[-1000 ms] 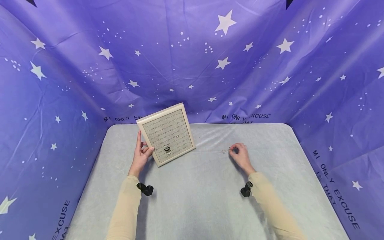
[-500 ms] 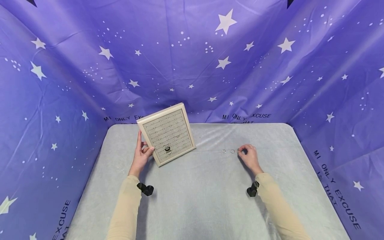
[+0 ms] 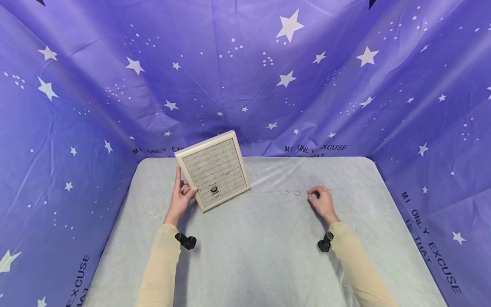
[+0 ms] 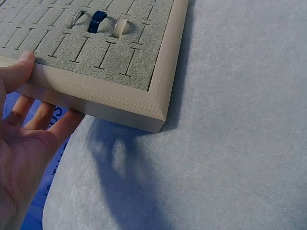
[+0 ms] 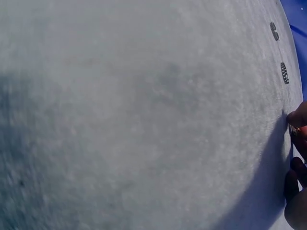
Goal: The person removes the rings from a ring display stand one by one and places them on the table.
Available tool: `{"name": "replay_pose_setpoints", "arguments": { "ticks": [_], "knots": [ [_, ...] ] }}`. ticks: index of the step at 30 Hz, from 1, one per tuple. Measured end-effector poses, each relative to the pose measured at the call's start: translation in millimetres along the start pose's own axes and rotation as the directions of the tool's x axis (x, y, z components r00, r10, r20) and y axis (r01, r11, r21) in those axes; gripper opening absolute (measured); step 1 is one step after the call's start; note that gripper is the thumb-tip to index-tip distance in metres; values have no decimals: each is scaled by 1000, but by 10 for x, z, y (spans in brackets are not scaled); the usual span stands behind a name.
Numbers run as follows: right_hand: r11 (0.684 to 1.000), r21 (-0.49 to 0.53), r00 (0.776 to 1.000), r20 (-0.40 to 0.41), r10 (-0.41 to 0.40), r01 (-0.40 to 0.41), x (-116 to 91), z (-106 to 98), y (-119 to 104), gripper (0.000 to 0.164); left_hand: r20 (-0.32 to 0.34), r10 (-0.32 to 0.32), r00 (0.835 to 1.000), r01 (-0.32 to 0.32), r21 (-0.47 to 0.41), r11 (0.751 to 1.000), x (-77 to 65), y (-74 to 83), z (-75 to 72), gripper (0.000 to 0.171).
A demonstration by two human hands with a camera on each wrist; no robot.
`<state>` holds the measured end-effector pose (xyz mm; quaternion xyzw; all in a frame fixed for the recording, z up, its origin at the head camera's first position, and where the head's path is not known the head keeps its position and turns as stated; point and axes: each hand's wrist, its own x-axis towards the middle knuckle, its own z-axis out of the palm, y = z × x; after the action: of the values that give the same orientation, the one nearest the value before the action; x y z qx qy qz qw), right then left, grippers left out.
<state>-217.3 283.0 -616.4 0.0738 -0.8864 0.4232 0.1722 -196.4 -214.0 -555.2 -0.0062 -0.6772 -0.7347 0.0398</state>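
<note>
My left hand [image 3: 179, 202] grips the left edge of a ring display tray [image 3: 204, 210], thumb on the frame and fingers behind. The tray tilts up, showing its grey slotted pad. A thin silver ring [image 4: 77, 18], a dark blue ring [image 4: 97, 21] and a pale wide ring [image 4: 120, 28] sit in the slots; a single ring [image 3: 227, 173] sits farther up. My right hand [image 3: 322, 204] pinches a small ring [image 5: 294, 129] at the tabletop, mostly covered by the fingertips. Left of it lie two loose rings, a patterned one [image 3: 297, 193] and an open-looking one [image 3: 286, 192].
A grey cloth-covered table [image 3: 253, 251] lies under both hands. Purple star-printed curtains [image 3: 245, 76] enclose its back and sides. The tray's top reaches close to the back curtain.
My right hand has moved right along the table with a ring in its fingertips. The second loose ring now lies uncovered beside the first. The left hand and tray hold still.
</note>
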Motion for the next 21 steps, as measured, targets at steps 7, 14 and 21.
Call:
{"name": "replay_pose_setpoints", "arguments": {
  "ticks": [7, 14, 21],
  "knots": [
    [988, -79, 989, 62, 135, -130, -3, 19, -78, 6, 3, 16, 1000, -16, 10, 1000, 5, -5, -7, 96],
    [982, -55, 981, 59, 185, -181, -13, 1, -116, 8, 33, 96, 995, -94, -55, 994, 6, -66, -30, 92],
    [994, -16, 994, -14, 106, -106, -1, 59, -223, 11, 9, 9, 1000, -9, -1, 1000, 19, -35, -25, 96]
  ]
}}
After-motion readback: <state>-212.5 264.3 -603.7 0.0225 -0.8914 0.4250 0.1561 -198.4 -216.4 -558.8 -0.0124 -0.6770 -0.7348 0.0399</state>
